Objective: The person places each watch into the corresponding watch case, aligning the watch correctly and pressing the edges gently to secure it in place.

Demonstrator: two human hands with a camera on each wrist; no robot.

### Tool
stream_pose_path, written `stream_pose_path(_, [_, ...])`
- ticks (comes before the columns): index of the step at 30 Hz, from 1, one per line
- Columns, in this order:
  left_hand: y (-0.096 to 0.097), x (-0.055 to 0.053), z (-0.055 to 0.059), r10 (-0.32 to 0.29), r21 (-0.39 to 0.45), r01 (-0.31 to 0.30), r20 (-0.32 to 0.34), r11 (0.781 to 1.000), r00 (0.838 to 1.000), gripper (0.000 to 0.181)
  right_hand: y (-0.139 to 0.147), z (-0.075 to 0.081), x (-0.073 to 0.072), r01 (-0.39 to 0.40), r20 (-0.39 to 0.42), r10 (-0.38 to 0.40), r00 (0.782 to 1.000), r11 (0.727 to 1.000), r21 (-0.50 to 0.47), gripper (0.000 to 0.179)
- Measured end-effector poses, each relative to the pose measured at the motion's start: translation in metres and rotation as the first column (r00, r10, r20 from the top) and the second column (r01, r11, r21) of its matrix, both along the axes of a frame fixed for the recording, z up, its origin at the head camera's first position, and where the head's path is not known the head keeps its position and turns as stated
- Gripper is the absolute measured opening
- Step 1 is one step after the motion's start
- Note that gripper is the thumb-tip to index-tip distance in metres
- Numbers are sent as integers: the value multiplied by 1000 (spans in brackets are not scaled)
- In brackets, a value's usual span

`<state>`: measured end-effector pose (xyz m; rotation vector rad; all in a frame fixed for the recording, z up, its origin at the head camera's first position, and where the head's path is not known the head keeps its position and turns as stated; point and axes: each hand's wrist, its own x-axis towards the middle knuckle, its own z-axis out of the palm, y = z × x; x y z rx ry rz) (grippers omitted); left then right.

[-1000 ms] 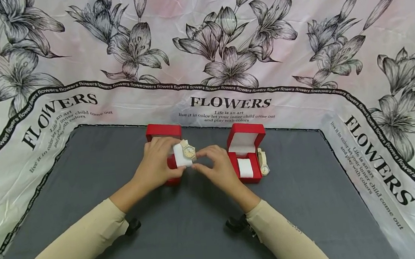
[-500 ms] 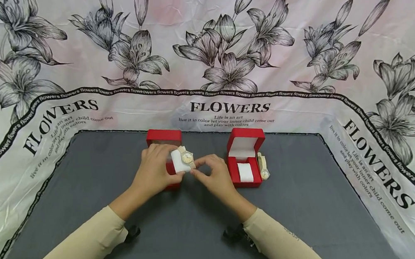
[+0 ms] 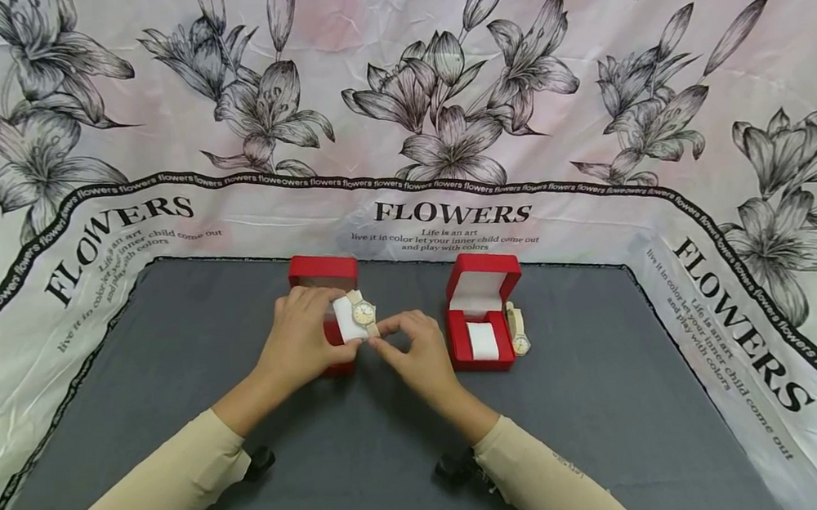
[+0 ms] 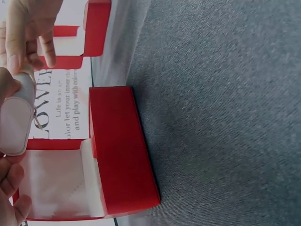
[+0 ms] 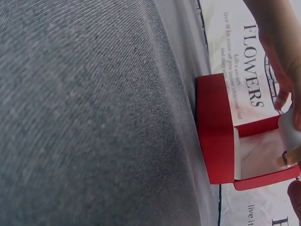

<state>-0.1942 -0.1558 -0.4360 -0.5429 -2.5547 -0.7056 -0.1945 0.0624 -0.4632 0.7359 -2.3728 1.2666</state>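
Observation:
In the head view my left hand [image 3: 296, 331] grips a white watch cushion [image 3: 346, 321] between fingers and thumb, over the left red box [image 3: 323, 273]. A wristwatch [image 3: 364, 313] with a cream strap and pale round dial lies along the cushion's right side. The thumb and index finger of my right hand [image 3: 421, 351] pinch the strap's lower end. From the left wrist view, the cushion [image 4: 15, 123] shows its flat oval end, with the strap standing off it in a loop. The left box's lid is up, and my left hand hides much of its base.
A second open red box [image 3: 505, 359] stands to the right with a bare white cushion [image 3: 482, 341] inside. Beside it lies another cream-strapped watch [image 3: 518, 331]. Grey cloth [image 3: 356, 473] covers the table, and a flower-printed sheet [image 3: 442, 145] borders it at the back and sides.
Both hands have shifted slightly left with the cushion and watch between them. The head view has tilted a little upward. Both boxes and the second watch stay in place.

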Motion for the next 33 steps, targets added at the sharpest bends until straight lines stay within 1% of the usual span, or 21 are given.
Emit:
stream_pose_path(3, [-1,0,-1,-23,-1,23,24,1000,999,70,4,1,-2,-35,26,34,999,999,16,15])
stream_pose_path(5, [-2,-1,0,-49,-2,49,29,999,998,71,10,4,-5,-86,56,84,995,996,30,17])
stream_pose_path(7, [-4,-3,2,-79,5,78,30,997,996,71,15,10,-11,-146,86,142,986,988,43,21])
stream_pose_path(10, [-6,-6,7,-122,22,121,31,992,992,71,22,20,-21,-215,108,206,973,974,75,34])
stream_pose_path(12, [-8,-8,9,-150,29,149,34,988,988,72,26,26,-27,-244,106,233,967,964,106,44])
stream_pose_path(17, [-8,-11,13,-201,7,200,21,980,979,71,33,38,-40,-309,95,295,951,929,205,69])
stream_pose_path(20, [-7,-10,16,-212,-9,212,22,977,977,71,33,39,-45,-339,104,323,941,907,248,77])
stream_pose_path(22, [-7,-8,18,-209,-15,210,34,978,977,71,32,38,-45,-352,105,336,936,902,251,79])
stream_pose_path(27, [-5,-3,18,-195,-2,196,68,981,978,70,28,29,-42,-381,80,373,924,898,218,80])
stream_pose_path(33, [-2,0,15,-198,26,197,74,980,977,71,28,24,-39,-384,19,390,921,896,221,81])
